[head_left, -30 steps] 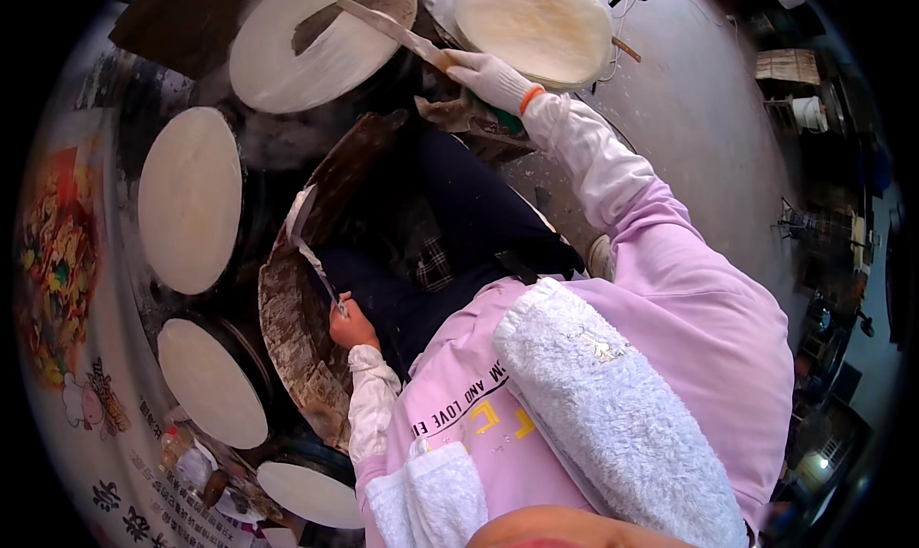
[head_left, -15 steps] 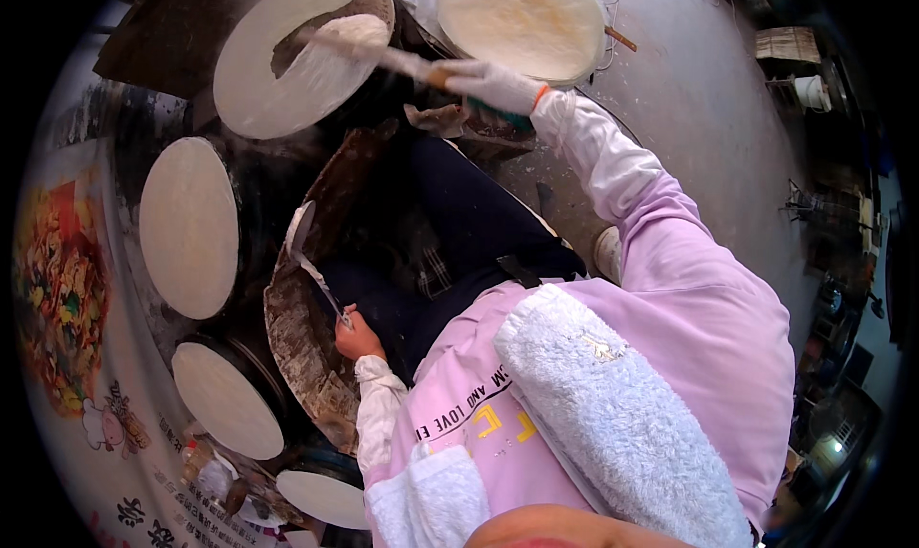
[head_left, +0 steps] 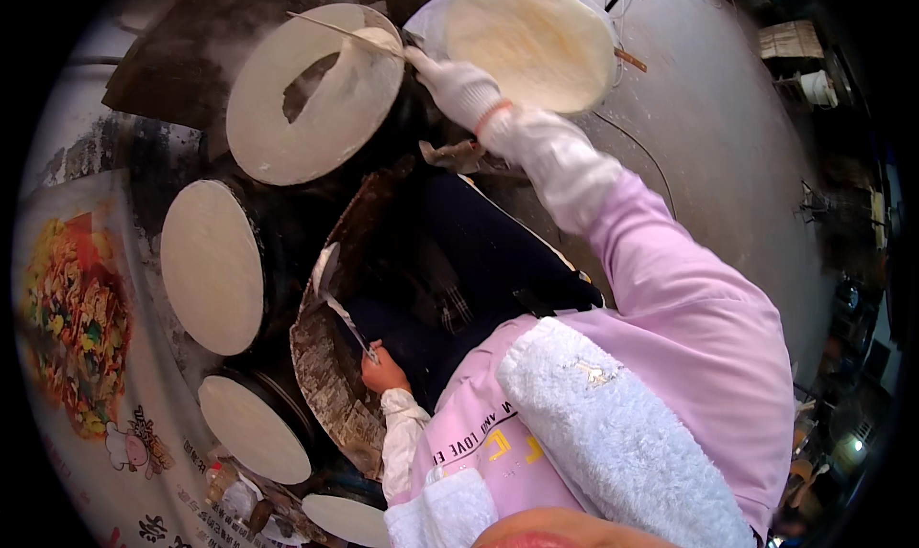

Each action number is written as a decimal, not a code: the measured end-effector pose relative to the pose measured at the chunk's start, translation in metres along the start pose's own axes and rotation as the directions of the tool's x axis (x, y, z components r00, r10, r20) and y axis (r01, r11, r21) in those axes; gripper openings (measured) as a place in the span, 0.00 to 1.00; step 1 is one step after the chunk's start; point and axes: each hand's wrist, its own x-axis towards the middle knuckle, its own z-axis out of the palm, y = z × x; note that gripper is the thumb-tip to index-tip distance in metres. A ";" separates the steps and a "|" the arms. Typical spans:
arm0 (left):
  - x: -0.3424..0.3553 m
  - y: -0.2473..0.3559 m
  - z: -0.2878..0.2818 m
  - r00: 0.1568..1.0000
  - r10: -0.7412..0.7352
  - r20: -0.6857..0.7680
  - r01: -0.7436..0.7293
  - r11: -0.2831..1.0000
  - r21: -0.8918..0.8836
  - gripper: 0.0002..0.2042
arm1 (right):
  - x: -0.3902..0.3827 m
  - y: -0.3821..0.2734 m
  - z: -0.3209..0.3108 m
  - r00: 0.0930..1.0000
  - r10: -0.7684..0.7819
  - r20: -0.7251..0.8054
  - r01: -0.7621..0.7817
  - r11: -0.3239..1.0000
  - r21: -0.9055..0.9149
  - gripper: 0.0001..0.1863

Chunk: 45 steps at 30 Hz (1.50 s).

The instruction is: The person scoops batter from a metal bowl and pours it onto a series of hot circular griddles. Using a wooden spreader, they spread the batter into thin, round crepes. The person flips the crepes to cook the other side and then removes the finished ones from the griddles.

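Observation:
My gloved right hand (head_left: 440, 79) is closed on a long thin spatula (head_left: 325, 26), held across the upper griddle of pale batter (head_left: 268, 136). The batter rings a dark bare patch, with a thicker white mound under the blade. My bare left hand (head_left: 381, 366) grips the handle of a metal ladle (head_left: 325, 270), whose head rests by the rim of a crusted curved wooden trough (head_left: 325, 385) at my legs. A stack of pale flat rounds (head_left: 526, 45) lies just right of my right hand.
More coated round griddles (head_left: 212, 266) line the left, beside a printed banner (head_left: 81, 328) and small cluttered items (head_left: 239, 500). Faint steam rises. Cables cross the grey floor (head_left: 699, 136) at right, where a white bucket (head_left: 818, 89) and other equipment stand along the edge.
My right hand has swept the spatula around the upper griddle, spreading batter around a smaller bare patch. My left hand keeps its grip. The whole view has shifted, with surroundings lower in frame.

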 end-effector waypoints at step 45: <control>0.041 0.135 -0.165 0.764 -0.109 0.636 0.591 0.513 -0.623 0.15 | -0.005 -0.043 0.057 0.994 -0.084 0.075 0.068 0.978 0.197 0.26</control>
